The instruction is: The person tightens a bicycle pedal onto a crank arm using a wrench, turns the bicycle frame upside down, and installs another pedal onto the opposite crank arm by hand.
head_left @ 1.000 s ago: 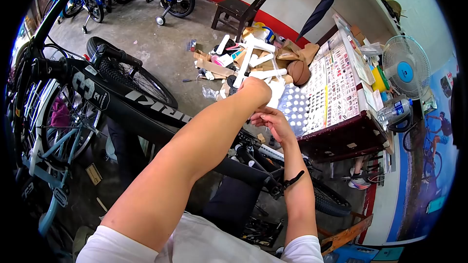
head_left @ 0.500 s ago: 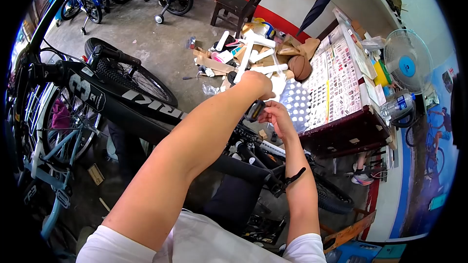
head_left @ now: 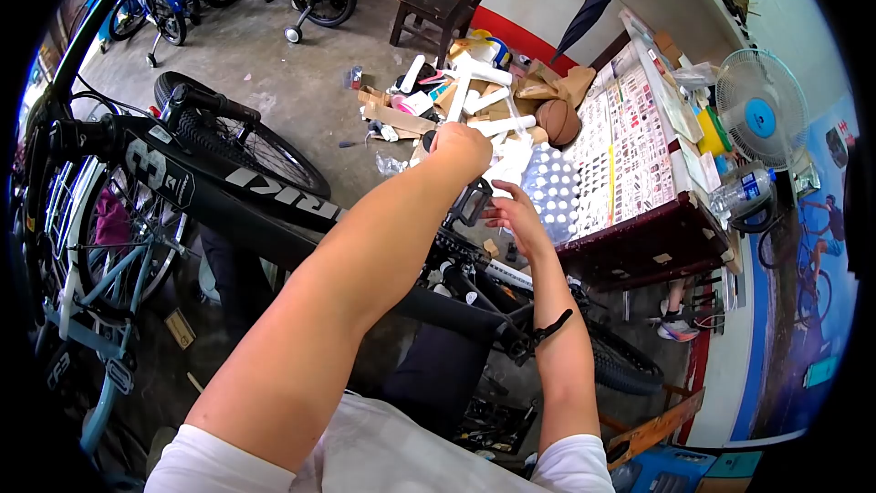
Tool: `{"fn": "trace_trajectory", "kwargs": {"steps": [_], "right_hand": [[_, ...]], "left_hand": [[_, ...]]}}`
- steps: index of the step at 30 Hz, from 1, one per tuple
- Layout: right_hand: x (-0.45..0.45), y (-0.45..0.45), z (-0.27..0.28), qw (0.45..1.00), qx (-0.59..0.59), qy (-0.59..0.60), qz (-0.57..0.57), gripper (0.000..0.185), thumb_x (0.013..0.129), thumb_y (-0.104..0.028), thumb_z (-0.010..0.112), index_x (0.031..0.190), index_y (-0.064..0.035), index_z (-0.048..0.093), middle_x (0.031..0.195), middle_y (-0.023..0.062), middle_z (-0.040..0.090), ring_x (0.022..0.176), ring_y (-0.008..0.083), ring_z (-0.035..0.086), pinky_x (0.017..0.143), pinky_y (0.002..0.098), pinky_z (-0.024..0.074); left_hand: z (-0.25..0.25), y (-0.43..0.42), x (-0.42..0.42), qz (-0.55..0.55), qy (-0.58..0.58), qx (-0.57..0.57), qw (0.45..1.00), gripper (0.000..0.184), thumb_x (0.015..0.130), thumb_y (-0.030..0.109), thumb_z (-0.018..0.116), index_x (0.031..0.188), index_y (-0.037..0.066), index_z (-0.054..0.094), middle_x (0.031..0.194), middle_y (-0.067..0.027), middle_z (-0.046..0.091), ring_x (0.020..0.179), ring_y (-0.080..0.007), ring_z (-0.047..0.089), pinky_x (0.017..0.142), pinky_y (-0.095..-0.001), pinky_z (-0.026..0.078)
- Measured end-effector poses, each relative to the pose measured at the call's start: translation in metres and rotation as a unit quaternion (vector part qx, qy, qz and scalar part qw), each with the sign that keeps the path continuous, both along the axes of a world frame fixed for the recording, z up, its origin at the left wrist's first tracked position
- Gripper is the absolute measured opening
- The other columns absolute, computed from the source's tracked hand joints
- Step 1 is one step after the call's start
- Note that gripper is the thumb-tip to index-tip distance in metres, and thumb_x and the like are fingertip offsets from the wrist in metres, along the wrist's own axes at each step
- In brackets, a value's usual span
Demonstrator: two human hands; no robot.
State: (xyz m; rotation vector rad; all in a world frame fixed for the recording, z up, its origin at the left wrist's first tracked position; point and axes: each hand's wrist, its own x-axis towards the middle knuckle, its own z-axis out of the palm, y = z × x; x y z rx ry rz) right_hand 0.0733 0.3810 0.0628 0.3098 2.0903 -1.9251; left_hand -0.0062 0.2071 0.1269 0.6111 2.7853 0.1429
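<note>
A large black bicycle with white lettering on its frame (head_left: pixel 228 190) stretches across in front of me, below my arms. My left hand (head_left: pixel 463 148) is closed in a fist above the crank area; what it grips is mostly hidden, though a small dark end shows at its left side. Just below that fist is a black bicycle pedal (head_left: pixel 471 206). To the pedal's right, my right hand (head_left: pixel 516 219) has its fingers loosely apart, the tips close to the pedal; whether they touch it I cannot tell.
Packaging scraps and white tubes (head_left: pixel 488 100) lie heaped on the floor beyond, with a basketball (head_left: pixel 557 121). A parts-covered display counter (head_left: pixel 630 151) stands right, near a fan (head_left: pixel 760 114). A light-blue bicycle (head_left: pixel 114 310) is at left, a dark chair (head_left: pixel 443 7) behind.
My left hand has shifted slightly left. The pedal has turned to show its open frame, and my right hand's fingers have loosened from around it.
</note>
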Motion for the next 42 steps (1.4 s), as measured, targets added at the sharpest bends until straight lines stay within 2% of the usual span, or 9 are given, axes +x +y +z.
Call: {"fn": "trace_trajectory", "kwargs": {"steps": [5, 9, 11, 13, 17, 22, 29, 36, 42], "right_hand": [[-0.012, 0.015, -0.012, 0.996, -0.041, 0.01, 0.076, 0.027, 0.088, -0.006, 0.051, 0.111, 0.0039, 0.061, 0.086, 0.0115, 0.069, 0.074, 0.0215, 0.069, 0.069, 0.0336, 0.056], [-0.006, 0.011, 0.004, 0.986, -0.123, 0.031, 0.105, 0.027, 0.086, -0.002, 0.05, 0.109, 0.0065, 0.06, 0.094, 0.0156, 0.071, 0.08, 0.0247, 0.072, 0.072, 0.0345, 0.0581], [-0.003, 0.009, 0.009, 0.986, -0.138, 0.015, 0.092, 0.03, 0.083, -0.001, 0.049, 0.109, 0.0083, 0.06, 0.095, 0.0178, 0.071, 0.08, 0.0254, 0.072, 0.073, 0.0359, 0.0577], [-0.004, 0.014, 0.003, 0.986, -0.142, 0.015, 0.092, 0.029, 0.084, -0.002, 0.049, 0.109, 0.0072, 0.06, 0.095, 0.0172, 0.071, 0.08, 0.0258, 0.072, 0.074, 0.0365, 0.0579], [-0.006, 0.012, 0.002, 0.992, -0.097, 0.009, 0.084, 0.023, 0.089, -0.004, 0.05, 0.107, 0.0026, 0.062, 0.093, 0.0134, 0.068, 0.08, 0.025, 0.071, 0.074, 0.0354, 0.0567], [-0.009, 0.006, -0.011, 0.998, 0.048, 0.02, 0.037, 0.022, 0.093, -0.007, 0.049, 0.112, -0.0027, 0.06, 0.099, 0.0089, 0.066, 0.087, 0.019, 0.067, 0.074, 0.031, 0.0513], [-0.009, 0.014, -0.016, 0.991, 0.089, -0.061, 0.078, 0.036, 0.089, -0.009, 0.047, 0.123, -0.0021, 0.058, 0.108, 0.0101, 0.067, 0.089, 0.0189, 0.067, 0.075, 0.0307, 0.0511], [-0.008, 0.01, -0.009, 0.986, -0.056, 0.039, 0.149, 0.024, 0.087, -0.006, 0.048, 0.096, 0.0026, 0.068, 0.09, 0.0118, 0.072, 0.075, 0.0206, 0.07, 0.074, 0.0307, 0.0537], [-0.006, 0.006, -0.004, 0.994, -0.023, 0.06, 0.09, 0.024, 0.089, -0.004, 0.047, 0.099, 0.0018, 0.067, 0.086, 0.0094, 0.07, 0.075, 0.0199, 0.069, 0.075, 0.0309, 0.0541]], "left_hand": [[-0.024, -0.007, -0.014, 0.053, 0.047, 0.023, 0.997, 0.028, 0.08, 0.02, 0.076, 0.106, 0.008, 0.076, 0.11, -0.011, 0.074, 0.101, -0.0274, 0.072, 0.082, -0.0391, 0.057], [0.002, -0.004, -0.006, 0.048, -0.052, 0.071, 0.995, 0.038, 0.092, 0.039, 0.063, 0.105, 0.005, 0.075, 0.108, -0.0126, 0.074, 0.1, -0.028, 0.072, 0.083, -0.0395, 0.057], [0.015, 0.003, 0.004, 0.068, -0.062, 0.118, 0.989, 0.049, 0.091, 0.049, 0.062, 0.105, 0.004, 0.075, 0.103, -0.0128, 0.075, 0.096, -0.0277, 0.073, 0.083, -0.0391, 0.057], [0.014, 0.007, 0.009, -0.056, -0.013, 0.055, 0.997, 0.053, 0.083, 0.053, 0.068, 0.105, 0.005, 0.075, 0.102, -0.013, 0.075, 0.094, -0.028, 0.073, 0.082, -0.0389, 0.057], [0.015, 0.014, 0.002, -0.105, -0.071, 0.003, 0.992, 0.044, 0.075, 0.035, 0.073, 0.108, 0.006, 0.075, 0.109, -0.0141, 0.073, 0.1, -0.0301, 0.071, 0.082, -0.0399, 0.057], [0.001, 0.005, -0.002, -0.018, -0.073, -0.02, 0.997, 0.031, 0.074, 0.011, 0.072, 0.103, 0.006, 0.077, 0.107, -0.0131, 0.074, 0.099, -0.0263, 0.072, 0.078, -0.042, 0.057], [0.017, 0.002, 0.011, 0.022, -0.041, -0.059, 0.997, 0.025, 0.082, 0.012, 0.07, 0.105, 0.006, 0.076, 0.11, -0.0127, 0.074, 0.102, -0.026, 0.072, 0.082, -0.0402, 0.057], [0.015, 0.007, 0.004, 0.04, -0.021, 0.031, 0.998, 0.03, 0.084, 0.02, 0.069, 0.11, 0.008, 0.075, 0.116, -0.0138, 0.072, 0.108, -0.0282, 0.07, 0.088, -0.0391, 0.055], [0.034, 0.019, 0.017, -0.043, -0.058, 0.017, 0.997, 0.037, 0.079, 0.025, 0.075, 0.112, 0.009, 0.074, 0.113, -0.0131, 0.073, 0.106, -0.0274, 0.07, 0.087, -0.0381, 0.056]]}}
